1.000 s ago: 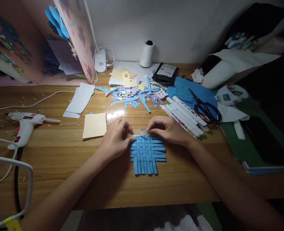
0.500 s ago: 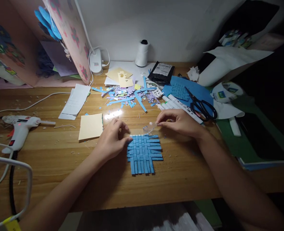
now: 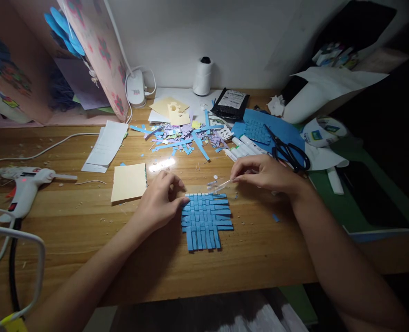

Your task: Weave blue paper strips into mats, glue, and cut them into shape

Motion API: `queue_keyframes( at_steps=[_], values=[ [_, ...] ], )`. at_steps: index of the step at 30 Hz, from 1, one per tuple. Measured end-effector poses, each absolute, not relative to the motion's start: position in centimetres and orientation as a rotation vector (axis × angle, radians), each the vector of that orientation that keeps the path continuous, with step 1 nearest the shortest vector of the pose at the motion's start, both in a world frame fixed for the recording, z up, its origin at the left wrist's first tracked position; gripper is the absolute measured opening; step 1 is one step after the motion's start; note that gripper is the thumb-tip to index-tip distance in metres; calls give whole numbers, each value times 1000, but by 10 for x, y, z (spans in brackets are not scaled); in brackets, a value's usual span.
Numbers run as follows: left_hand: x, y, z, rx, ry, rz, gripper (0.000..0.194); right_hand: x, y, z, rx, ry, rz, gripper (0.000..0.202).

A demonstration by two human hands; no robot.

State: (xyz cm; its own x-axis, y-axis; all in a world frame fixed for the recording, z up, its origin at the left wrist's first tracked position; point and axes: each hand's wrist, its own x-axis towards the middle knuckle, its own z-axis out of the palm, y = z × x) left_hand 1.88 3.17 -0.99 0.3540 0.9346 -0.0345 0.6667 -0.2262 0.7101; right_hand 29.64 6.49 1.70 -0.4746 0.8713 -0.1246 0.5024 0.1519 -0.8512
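We've got the woven blue mat (image 3: pixel 204 214) flat on the near worktop (image 3: pixel 260 263). Our L hand (image 3: pixel 161 198) is at its far-left corner, thumb on it, fingers loosely curled w/ a gap to the thumb; our R hand (image 3: pixel 261 173), fingers closed, pinches a clear strip (image 3: pixel 222 186) (ends hard to see) nr the far edge.

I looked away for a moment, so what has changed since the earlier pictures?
The right hand has moved rightward, away from the far edge of the mat. A clear strip now shows between them, pinched in that hand. Nothing was visibly let go. The left hand stays at the mat's far left corner; mat and glue gun stayed put.
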Motion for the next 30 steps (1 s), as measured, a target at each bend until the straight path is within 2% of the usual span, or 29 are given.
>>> queue_keyframes(
  at_steps=[11,22,30],
  values=[
    [19,31,-8,1983,1387,541,18,311,68,23,-1401,-1927,1196,16],
    [20,31,-9,1974,1390,530,19,319,67,27,-1466,-1914,1225,17],
    [20,31,-9,1970,1390,543,19,321,66,31,-1543,-1935,1120,23]
  ],
)
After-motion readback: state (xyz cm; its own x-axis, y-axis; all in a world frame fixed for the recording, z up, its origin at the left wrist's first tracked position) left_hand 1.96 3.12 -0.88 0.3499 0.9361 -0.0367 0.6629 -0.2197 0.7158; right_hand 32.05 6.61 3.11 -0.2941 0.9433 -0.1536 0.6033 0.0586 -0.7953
